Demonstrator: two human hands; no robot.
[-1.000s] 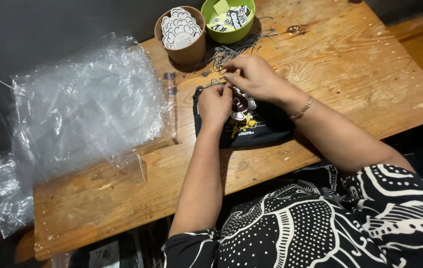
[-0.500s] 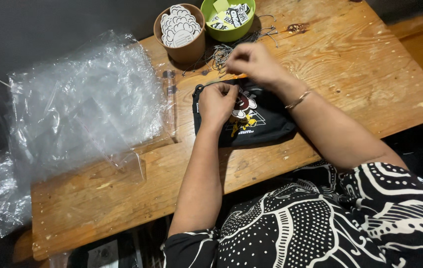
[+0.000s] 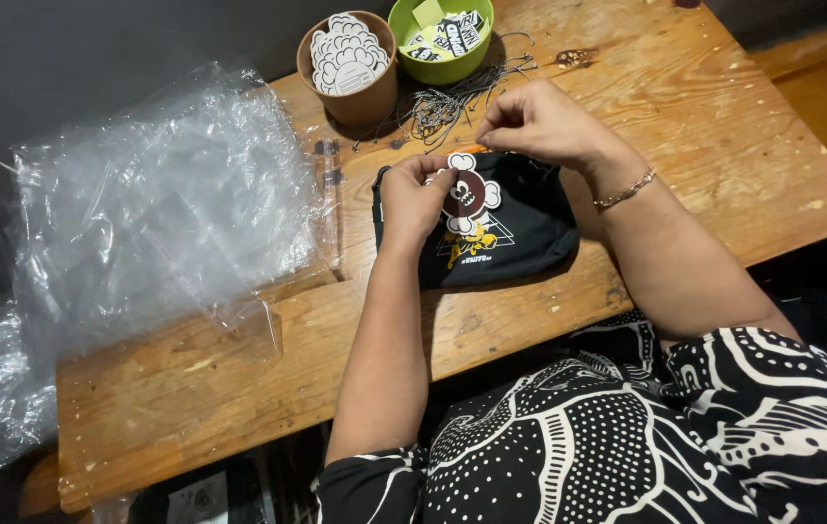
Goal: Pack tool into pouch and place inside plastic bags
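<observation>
**Hands at a black pouch with a round brown tag**

A small black fabric pouch [image 3: 501, 238] lies near the middle of the wooden tabletop [image 3: 724, 165], with a yellow and white print on its front. On its upper part rests a die-cut tag [image 3: 472, 197], a round brown face with white lobes around it.

The left hand [image 3: 413, 199] lies on the pouch's 9 o'clock side, its fingertips closed on the tag's edge. The right hand [image 3: 540, 124] hovers at the pouch's 12 o'clock, thumb and fingers pinched together; what that grip holds is too small to make out, perhaps a thin cord. An orange sliver [image 3: 467, 149] shows just under it, at the pouch's top edge.

At 12 o'clock from the pouch lies a tangle of thin dark cords [image 3: 452, 102], with a brown cup [image 3: 355, 92] of white cut-outs and a green bowl [image 3: 443, 63] of printed cards behind it. Crumpled clear plastic bags [image 3: 151, 223] spread at 9 o'clock, running off the left edge. The right forearm hides the pouch's right end.

Half a second ago the right hand was a little higher and farther from the pouch; it has since come down toward the tag. The left hand and pouch have stayed put.
</observation>
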